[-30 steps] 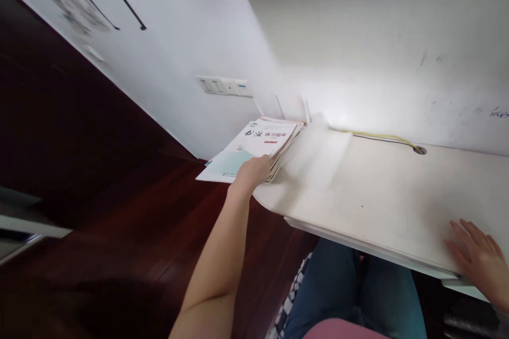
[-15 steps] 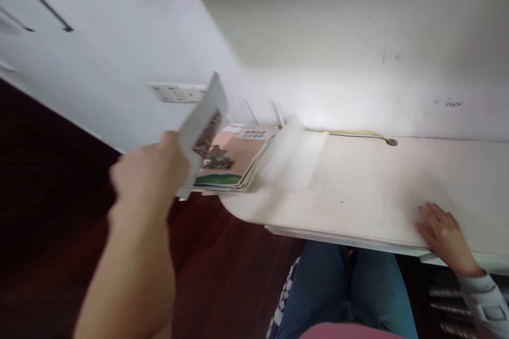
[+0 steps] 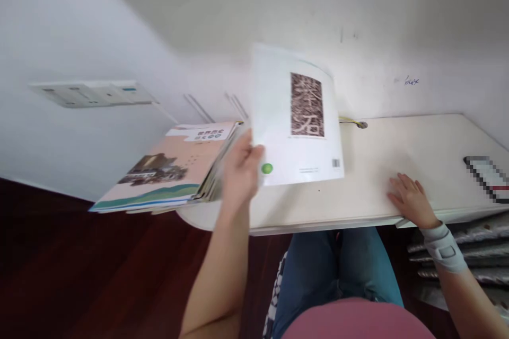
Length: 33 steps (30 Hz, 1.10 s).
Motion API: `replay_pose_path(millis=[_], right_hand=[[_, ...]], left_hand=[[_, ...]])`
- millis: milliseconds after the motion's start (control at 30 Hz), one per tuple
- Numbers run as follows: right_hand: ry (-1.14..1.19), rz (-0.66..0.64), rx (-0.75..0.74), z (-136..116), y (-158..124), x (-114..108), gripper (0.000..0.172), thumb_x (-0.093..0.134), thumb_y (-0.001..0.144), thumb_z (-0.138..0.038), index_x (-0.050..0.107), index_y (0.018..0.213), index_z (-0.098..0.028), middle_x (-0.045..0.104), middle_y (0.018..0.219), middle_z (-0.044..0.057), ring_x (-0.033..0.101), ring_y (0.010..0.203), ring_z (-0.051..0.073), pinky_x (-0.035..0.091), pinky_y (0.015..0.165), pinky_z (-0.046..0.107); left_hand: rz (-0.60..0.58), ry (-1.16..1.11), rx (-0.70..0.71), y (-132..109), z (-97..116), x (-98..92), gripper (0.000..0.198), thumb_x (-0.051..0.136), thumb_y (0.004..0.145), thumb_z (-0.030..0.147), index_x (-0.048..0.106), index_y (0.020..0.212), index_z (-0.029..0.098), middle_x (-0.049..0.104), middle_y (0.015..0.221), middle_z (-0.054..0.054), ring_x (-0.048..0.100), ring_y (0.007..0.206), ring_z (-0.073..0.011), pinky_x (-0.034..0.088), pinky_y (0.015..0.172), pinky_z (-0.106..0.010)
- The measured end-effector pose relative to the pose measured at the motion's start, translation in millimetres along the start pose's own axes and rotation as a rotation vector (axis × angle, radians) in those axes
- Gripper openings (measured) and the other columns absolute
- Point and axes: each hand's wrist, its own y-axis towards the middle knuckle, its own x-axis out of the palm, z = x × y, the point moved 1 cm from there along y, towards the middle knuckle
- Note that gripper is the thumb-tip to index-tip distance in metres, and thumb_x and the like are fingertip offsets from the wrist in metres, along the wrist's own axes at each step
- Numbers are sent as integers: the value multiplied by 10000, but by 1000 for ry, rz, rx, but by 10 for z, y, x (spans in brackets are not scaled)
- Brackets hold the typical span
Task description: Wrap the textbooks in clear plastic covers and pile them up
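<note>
My left hand (image 3: 240, 169) is closed on the left edge of a thin white book (image 3: 274, 106), thumb on the near face. That face carries a dark, textured picture with pale characters, a green dot and a small barcode. The book is held up, tilted, over the white desk (image 3: 358, 185). To the left of the hand lies a stack of books (image 3: 170, 164), its top cover pink with a building and a green band, overhanging the desk's rounded end. My right hand (image 3: 411, 198), with a grey wrist strap, rests open and flat near the desk's front edge, holding nothing.
A phone-like, pixelated object (image 3: 491, 177) lies at the right end of the desk. Yellow and black wires enter a cable hole (image 3: 362, 125) by the wall. A socket panel (image 3: 95, 94) is on the left wall. Silvery patterned items (image 3: 473, 254) are below the desk at right.
My left hand has carried the white book rightward from beside the stack to over the desk, its printed face turned to me. The view has shifted; the right hand still rests on the desk.
</note>
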Motion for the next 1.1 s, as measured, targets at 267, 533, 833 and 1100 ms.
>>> replay_pose_path(millis=[267,533,833,1100], right_hand=[[2,-38,32,53,-34,54,436,366,942,-408,545,1253,-158,533,1332,187,504,1216,282,394,984,472],[31,-1,37,57,-49,48,431,404,932,-395,544,1276,-176,553,1319,169,516,1207,284,392,997,489],[6,7,14,60,-70,30,411,391,946,-388,557,1247,-162,557,1320,161,533,1199,265,398,1000,445],[-83,-67,19,-63,48,-168,350,409,922,-334,602,1171,-182,566,1306,164,543,1164,301,415,948,468]], left_hand=[[-138,-335,-573,-363,-885,801,517,649,610,305,600,1095,133,686,762,-20,591,583,-119,425,511,-211],[-263,159,-462,-430,-1214,617,408,440,774,289,575,1131,145,687,983,-78,635,858,-195,499,711,-304],[-494,1167,-42,-590,-1311,528,510,280,934,210,371,1386,-8,410,1443,-239,248,1412,-320,230,1124,-462],[-458,1211,-16,-585,-1295,389,513,251,929,147,332,1418,13,406,1448,-234,334,1383,-273,298,1112,-429]])
